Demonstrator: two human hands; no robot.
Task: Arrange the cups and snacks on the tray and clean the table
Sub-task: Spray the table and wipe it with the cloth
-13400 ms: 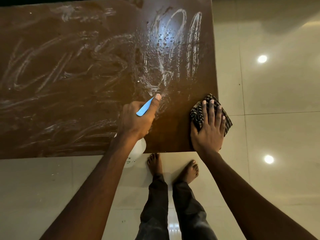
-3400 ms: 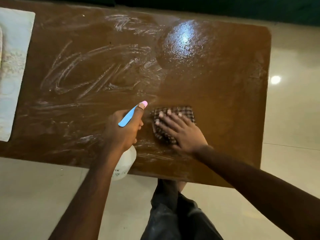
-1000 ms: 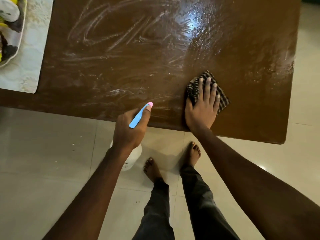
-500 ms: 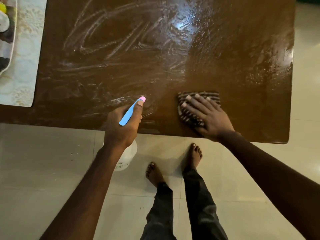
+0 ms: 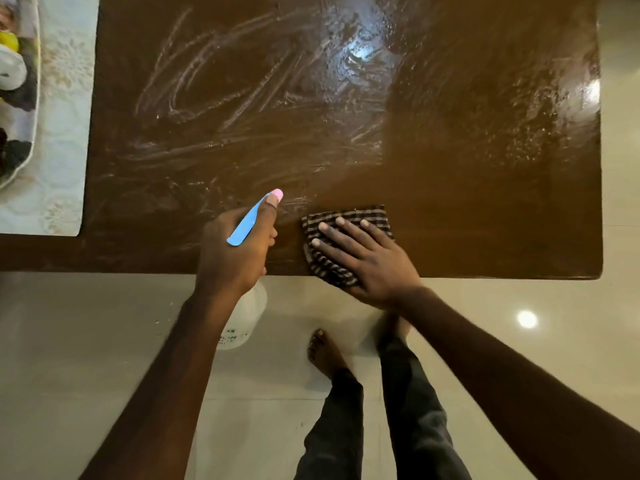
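The brown wooden table is wet and streaked with white smears on its left half. My right hand presses flat on a dark checked cloth near the table's front edge. My left hand grips a white spray bottle by its blue head with a pink tip, held at the front edge just left of the cloth. At the far left a tray holding cups and snacks is partly cut off by the frame.
A pale patterned mat lies under the tray on the table's left end. Glossy cream floor tiles surround the table, and my bare feet stand just below the front edge. The table's right edge is near the frame's right side.
My right hand slid the cloth leftward along the front edge, closer to the spray bottle. The left hand stayed at the edge holding the bottle.
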